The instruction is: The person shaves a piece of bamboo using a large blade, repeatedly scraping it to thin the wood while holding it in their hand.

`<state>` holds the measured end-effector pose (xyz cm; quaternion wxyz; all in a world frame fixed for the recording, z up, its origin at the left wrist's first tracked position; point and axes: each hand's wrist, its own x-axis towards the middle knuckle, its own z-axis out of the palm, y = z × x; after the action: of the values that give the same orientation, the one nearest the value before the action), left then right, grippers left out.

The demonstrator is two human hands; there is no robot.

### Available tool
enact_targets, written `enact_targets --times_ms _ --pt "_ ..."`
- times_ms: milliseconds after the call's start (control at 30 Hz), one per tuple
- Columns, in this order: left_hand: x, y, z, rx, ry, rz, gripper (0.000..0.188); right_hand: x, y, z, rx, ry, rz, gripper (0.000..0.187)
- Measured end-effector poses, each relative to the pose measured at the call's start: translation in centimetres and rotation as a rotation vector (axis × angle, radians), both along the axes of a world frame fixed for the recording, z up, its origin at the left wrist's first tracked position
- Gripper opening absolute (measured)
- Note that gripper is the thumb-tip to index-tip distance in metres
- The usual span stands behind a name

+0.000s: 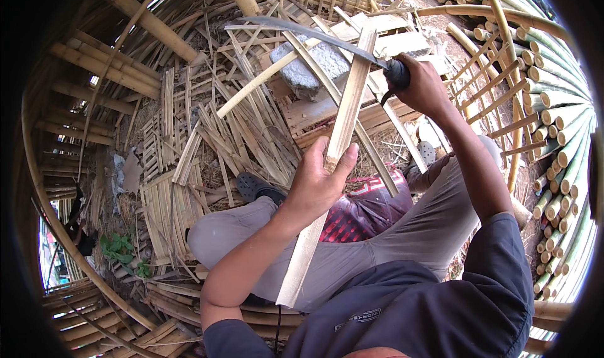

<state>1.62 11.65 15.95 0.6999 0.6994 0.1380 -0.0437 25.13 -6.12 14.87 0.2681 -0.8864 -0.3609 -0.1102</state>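
My left hand (319, 185) is closed round the middle of a long split bamboo strip (352, 100), which slants from my lap up and away. Its far end meets the blade of a large machete (314, 33), whose tip points to the left. The black handle (396, 73) of the machete is gripped in my right hand (425, 84). Part of the blade is hidden behind the strip. Beyond my hands, a grey stone block (311, 68) rests on a wooden board, with several thin bamboo strips (264, 81) lying across it.
Loose split strips (251, 122) cover the ground to the left, beside bundled slats (162, 210). Stacked green bamboo poles (560, 150) fill the right side, behind a slatted bamboo rack (497, 94). A red and black cloth (371, 210) lies between my legs.
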Motion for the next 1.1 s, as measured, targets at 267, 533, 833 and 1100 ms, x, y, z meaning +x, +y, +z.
enact_targets --times_ms 267,533,833,1100 --pt "-2.0 0.1 -2.5 -0.144 0.073 0.07 0.028 -1.5 0.6 -0.4 -0.031 -0.026 0.092 0.039" --pt "-4.2 -2.1 -2.7 -0.349 0.119 0.146 0.02 -2.5 0.0 -1.7 0.01 -0.229 0.271 0.043" --pt "-4.5 -3.4 -3.2 -0.4 0.165 0.157 0.02 0.1 -1.2 -2.5 -0.027 -0.318 0.181 0.038" --pt "-5.9 -3.4 -5.8 -0.374 0.213 0.177 0.016 -3.6 -0.5 -4.5 -0.18 -0.029 0.239 0.045"
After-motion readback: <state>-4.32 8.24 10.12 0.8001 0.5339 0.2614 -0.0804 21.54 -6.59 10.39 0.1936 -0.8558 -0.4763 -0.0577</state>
